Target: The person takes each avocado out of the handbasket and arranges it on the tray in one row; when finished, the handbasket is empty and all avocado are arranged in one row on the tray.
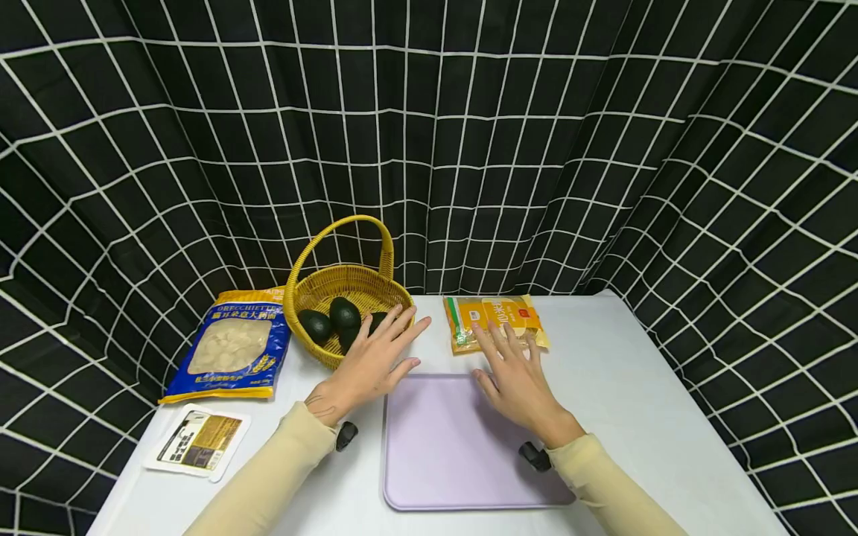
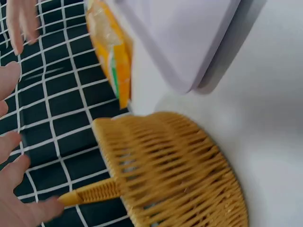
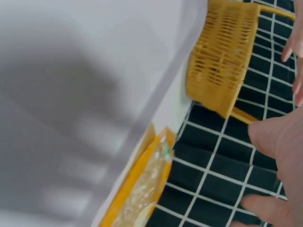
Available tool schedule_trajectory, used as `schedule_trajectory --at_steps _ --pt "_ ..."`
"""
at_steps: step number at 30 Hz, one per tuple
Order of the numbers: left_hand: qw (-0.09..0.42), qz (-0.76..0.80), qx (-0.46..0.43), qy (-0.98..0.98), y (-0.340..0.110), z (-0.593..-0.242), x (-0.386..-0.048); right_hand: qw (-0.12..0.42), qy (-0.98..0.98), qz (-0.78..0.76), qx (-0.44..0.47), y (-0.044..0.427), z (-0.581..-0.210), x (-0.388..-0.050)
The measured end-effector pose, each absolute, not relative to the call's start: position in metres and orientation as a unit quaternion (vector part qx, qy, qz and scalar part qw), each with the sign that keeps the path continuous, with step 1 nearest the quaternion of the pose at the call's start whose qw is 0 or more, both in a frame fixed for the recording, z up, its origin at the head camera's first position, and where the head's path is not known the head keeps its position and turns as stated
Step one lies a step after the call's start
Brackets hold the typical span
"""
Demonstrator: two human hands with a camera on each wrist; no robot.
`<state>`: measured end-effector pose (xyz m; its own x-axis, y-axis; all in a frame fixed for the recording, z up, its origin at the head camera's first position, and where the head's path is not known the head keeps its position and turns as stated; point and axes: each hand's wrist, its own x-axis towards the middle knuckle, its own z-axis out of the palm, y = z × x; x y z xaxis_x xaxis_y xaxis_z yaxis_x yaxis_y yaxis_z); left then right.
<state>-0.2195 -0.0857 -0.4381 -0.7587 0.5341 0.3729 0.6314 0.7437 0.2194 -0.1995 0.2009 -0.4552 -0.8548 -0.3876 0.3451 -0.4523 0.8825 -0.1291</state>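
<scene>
Both hands are raised over the middle of the tabletop, fingers spread wide and nothing held. The left hand lies, in the head view, across the near right edge of the yellow wicker basket, left of centre; whether it touches the rim cannot be determined. The right hand is above the far part of the lilac tray, its fingertips overlapping the orange packet in the picture; contact is likewise not established. The stage in hand is judged to be free hands, ahead of any grip. A move on the basket would call for the left hand to curl round its rim or handle; one on the packet, for the right hand to reach a little forward and pinch an edge. The basket stands upright, mouth up, its handle arching from the left rim to the upper right; dark avocados lie inside, one partly hidden by the left hand. The tray, lower centre of the frame, lies flat, long axis left to right. The packet, beyond it at centre right, has its long axis roughly left to right, green-striped end to the left.
</scene>
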Motion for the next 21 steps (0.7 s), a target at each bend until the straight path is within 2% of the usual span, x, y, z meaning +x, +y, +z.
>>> schedule_trajectory --at_steps 4,13,21 --pt "0.178 -0.227 -0.316 -0.904 -0.095 -0.426 -0.217 0.163 -0.948 0.124 0.242 0.194 -0.451 -0.199" --pt "0.297 -0.315 -0.277 -0.858 -0.125 -0.385 -0.213 0.184 -0.924 0.17 0.29 0.18 -0.439 -0.199" --pt "0.393 -0.372 -0.195 -0.818 -0.162 -0.348 -0.221 0.147 -0.924 0.198 0.292 0.167 -0.423 -0.201"
